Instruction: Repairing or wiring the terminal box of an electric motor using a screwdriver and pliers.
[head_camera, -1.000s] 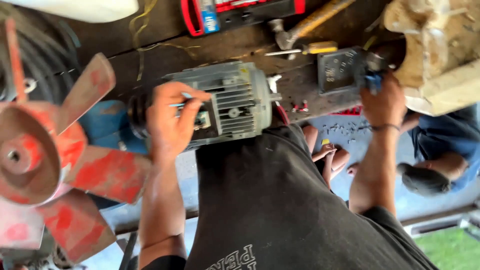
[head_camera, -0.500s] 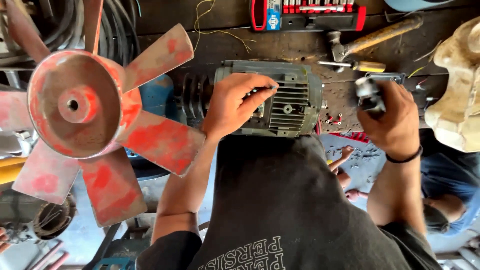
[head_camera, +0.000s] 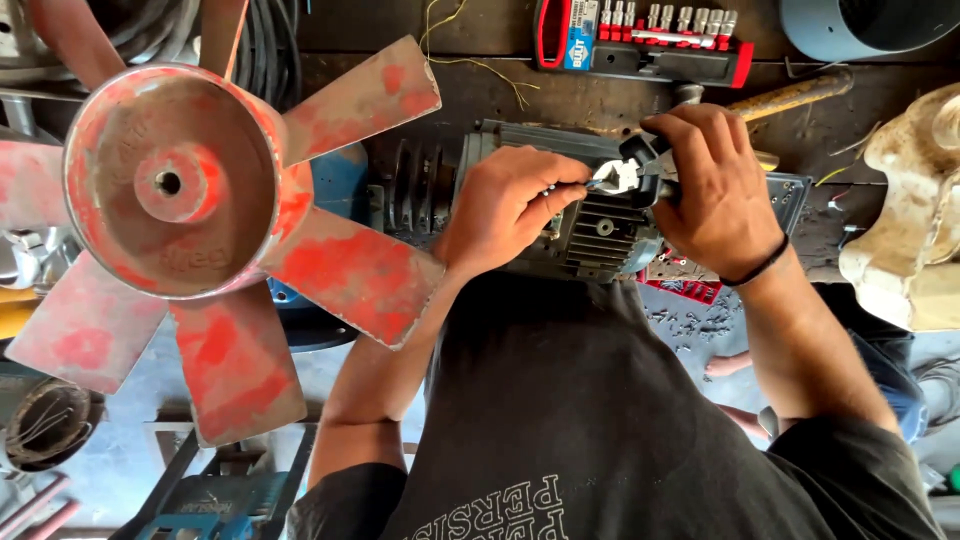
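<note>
A grey finned electric motor (head_camera: 600, 235) with a black grooved pulley (head_camera: 412, 190) on its left end lies on the dark workbench (head_camera: 560, 95). My left hand (head_camera: 505, 205) rests on top of the motor, its fingertips pinching a small metal part at the motor's top. My right hand (head_camera: 715, 190) grips a small black and white tool (head_camera: 635, 175) whose tip meets the fingers of the left hand above the motor.
A big red fan wheel (head_camera: 190, 210) with several blades fills the left side. A red socket set (head_camera: 640, 40) and a hammer (head_camera: 790, 97) lie at the bench's back. A cream-coloured casting (head_camera: 915, 220) sits at the right, coiled black cable (head_camera: 265, 50) at upper left.
My right hand has swung in from the bench's right side with the tool to the motor's top. The left hand stayed on the motor. The view has shifted.
</note>
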